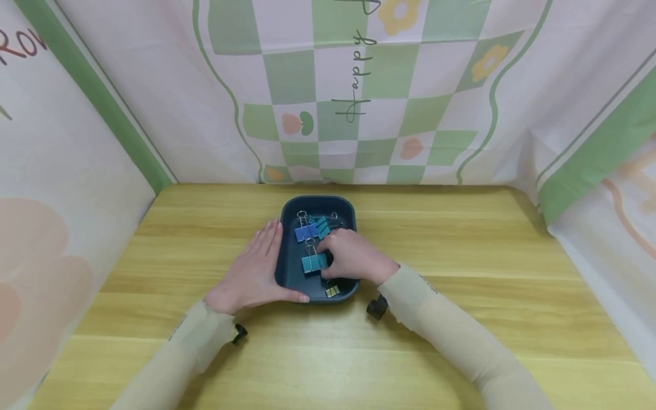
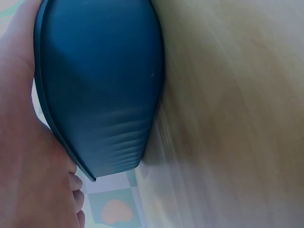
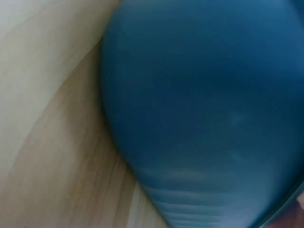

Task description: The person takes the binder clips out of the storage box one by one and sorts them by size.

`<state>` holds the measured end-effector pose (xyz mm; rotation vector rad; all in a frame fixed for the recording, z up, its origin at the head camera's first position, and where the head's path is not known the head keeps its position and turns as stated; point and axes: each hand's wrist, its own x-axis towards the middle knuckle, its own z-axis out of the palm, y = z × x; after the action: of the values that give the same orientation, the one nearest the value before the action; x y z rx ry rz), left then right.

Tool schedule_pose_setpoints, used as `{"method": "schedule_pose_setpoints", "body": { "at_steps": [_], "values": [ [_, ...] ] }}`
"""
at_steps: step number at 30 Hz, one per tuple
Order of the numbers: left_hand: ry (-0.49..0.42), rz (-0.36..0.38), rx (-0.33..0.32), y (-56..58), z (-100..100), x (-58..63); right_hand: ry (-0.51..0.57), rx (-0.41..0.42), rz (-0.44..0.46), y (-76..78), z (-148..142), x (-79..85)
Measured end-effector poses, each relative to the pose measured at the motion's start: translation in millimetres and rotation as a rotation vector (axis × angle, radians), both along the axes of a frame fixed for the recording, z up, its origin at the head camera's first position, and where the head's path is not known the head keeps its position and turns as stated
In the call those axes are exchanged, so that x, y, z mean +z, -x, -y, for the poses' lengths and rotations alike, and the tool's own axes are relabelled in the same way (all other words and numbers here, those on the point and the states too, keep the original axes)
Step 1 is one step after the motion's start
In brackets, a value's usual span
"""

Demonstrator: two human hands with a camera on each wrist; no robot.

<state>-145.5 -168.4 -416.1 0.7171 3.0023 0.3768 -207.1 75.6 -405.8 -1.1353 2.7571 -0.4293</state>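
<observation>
My left hand [image 1: 253,270] lies along the left side of a dark blue tray [image 1: 289,279], fingers straight and thumb across its near rim. In the left wrist view, the hand [image 2: 28,137] rests against the tray's rim [image 2: 42,95]. My right hand [image 1: 353,256] reaches over the right rim into the tray. Its thumb and index finger pinch the right end of a teal binder clip [image 1: 312,263] with silver handles. Farther back in the tray lie a blue binder clip [image 1: 306,232] and teal clips [image 1: 322,226]. A small yellow binder clip [image 1: 332,291] sits at the near right corner.
The tray stands on a wooden table [image 1: 451,239]. A checked green and white cloth [image 1: 340,136] hangs behind the table's far edge. Black wrist mounts [image 1: 377,307] stick out under both sleeves. The tray's outer wall [image 3: 204,95] fills most of the right wrist view.
</observation>
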Motion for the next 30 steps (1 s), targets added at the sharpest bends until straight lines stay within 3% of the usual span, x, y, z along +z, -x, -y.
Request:
{"method": "schedule_pose_setpoints", "body": {
  "at_steps": [6, 12, 21, 25, 30],
  "values": [
    [0.007, -0.004, -0.004, 0.1, -0.8, -0.9, 0.166, -0.014, -0.064, 1.6, -9.0, 1.3],
    [0.000, 0.014, 0.007, 0.1, -1.6, -1.0, 0.299, -0.059, -0.116, 11.4, -29.4, 19.3],
    [-0.012, 0.007, 0.009, 0.5, -1.8, -2.0, 0.327, -0.252, -0.143, 34.5, -80.6, 44.8],
    [-0.017, 0.008, 0.006, -0.2, -1.7, -1.6, 0.332, -0.317, -0.145, 46.4, -101.0, 48.5],
    [-0.018, 0.016, 0.009, -0.9, -1.9, 0.0, 0.323, -0.339, -0.143, 62.0, -116.5, 46.2]
  ]
}}
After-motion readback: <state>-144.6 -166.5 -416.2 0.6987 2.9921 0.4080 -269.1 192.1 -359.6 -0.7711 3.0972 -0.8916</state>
